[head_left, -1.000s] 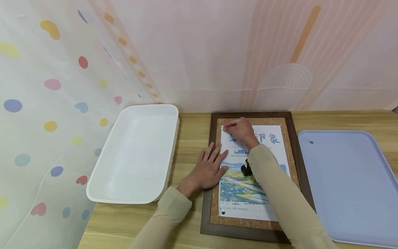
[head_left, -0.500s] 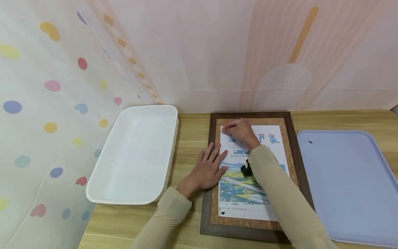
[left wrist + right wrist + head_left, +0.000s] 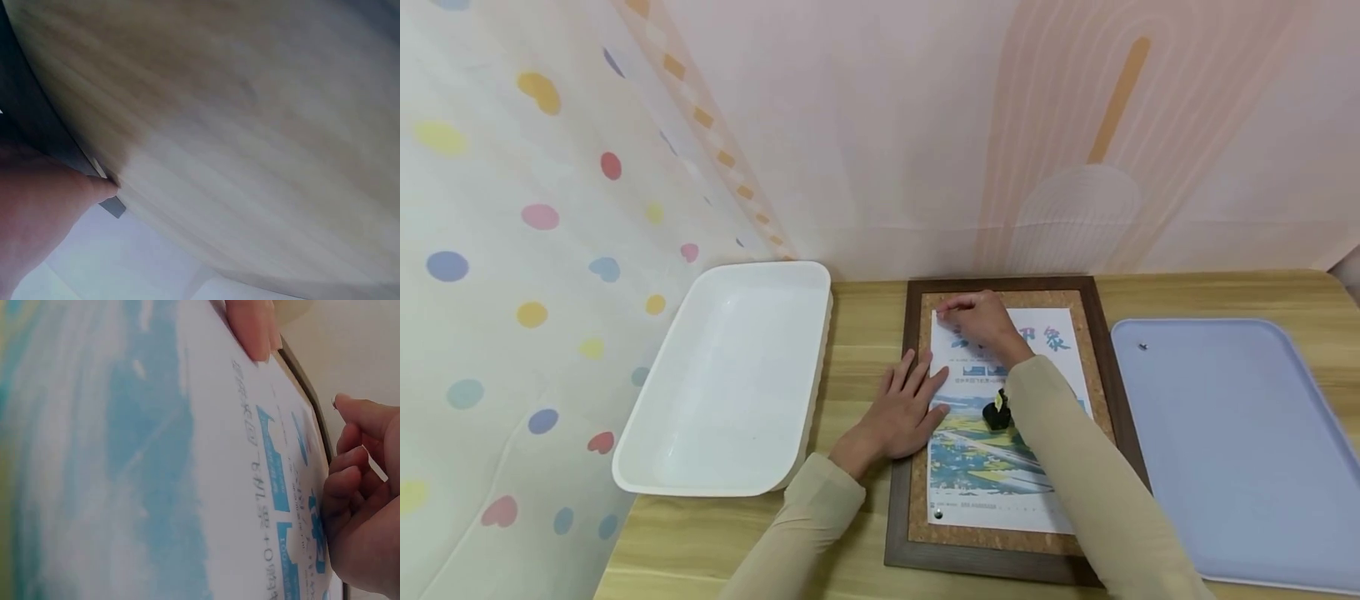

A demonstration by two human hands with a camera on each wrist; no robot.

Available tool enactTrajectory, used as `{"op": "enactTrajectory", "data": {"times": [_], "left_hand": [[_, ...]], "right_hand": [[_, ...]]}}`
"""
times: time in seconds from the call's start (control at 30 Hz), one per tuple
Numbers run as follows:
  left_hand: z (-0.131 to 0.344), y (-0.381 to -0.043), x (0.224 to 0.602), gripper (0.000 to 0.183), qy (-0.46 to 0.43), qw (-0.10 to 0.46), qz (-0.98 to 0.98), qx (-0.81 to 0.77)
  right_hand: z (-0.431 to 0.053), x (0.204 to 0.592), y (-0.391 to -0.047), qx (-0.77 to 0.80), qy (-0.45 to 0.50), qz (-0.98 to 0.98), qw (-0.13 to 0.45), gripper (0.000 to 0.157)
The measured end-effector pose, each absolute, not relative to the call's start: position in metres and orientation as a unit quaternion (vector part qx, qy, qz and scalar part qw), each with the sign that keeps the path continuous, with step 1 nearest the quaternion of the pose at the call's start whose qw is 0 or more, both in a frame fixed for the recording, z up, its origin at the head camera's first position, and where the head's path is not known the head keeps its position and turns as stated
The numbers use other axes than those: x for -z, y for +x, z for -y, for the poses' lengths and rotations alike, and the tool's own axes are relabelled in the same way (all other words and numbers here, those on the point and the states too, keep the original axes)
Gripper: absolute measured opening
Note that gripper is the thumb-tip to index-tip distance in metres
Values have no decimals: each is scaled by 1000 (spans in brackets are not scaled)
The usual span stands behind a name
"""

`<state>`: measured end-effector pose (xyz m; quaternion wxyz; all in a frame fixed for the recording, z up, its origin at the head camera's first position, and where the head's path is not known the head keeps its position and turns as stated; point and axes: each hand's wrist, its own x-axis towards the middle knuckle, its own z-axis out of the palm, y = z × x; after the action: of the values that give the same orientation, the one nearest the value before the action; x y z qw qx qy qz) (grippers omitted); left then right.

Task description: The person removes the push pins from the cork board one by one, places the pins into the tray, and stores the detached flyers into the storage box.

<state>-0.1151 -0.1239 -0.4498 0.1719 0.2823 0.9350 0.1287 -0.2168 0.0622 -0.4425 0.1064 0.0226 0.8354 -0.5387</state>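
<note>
My right hand (image 3: pixel 981 321) is at the poster's top left corner, fingers curled, pinching a small silver pushpin (image 3: pixel 335 402) that shows at the fingertips in the right wrist view. The printed poster (image 3: pixel 985 467) lies on a cork board with a dark wooden frame (image 3: pixel 985 560). My left hand (image 3: pixel 901 412) rests with spread, straight fingers across the frame's left side and the poster's left edge. Another pushpin (image 3: pixel 938 514) sits in the poster's bottom left corner. The right sleeve covers the poster's right side and its bottom right corner.
A deep white tray (image 3: pixel 722 483) stands left of the board. To the right lies a shallow pale blue tray (image 3: pixel 1232 467) with one small silver pushpin (image 3: pixel 1142 346) near its far left corner. Behind the wooden table (image 3: pixel 865 325) hangs a patterned curtain (image 3: pixel 880 167).
The head view has shifted slightly, so everything sits a little lower in it. Both hands keep their places; the right fingers stay at the poster's corner.
</note>
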Motion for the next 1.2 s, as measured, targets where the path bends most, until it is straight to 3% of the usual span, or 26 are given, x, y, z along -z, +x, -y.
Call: {"op": "enactTrajectory", "data": {"times": [1.2], "left_hand": [[121, -126, 453, 59, 277, 165, -939, -117]], "right_hand": [[-98, 410, -204, 512, -98, -845, 122, 22]]}}
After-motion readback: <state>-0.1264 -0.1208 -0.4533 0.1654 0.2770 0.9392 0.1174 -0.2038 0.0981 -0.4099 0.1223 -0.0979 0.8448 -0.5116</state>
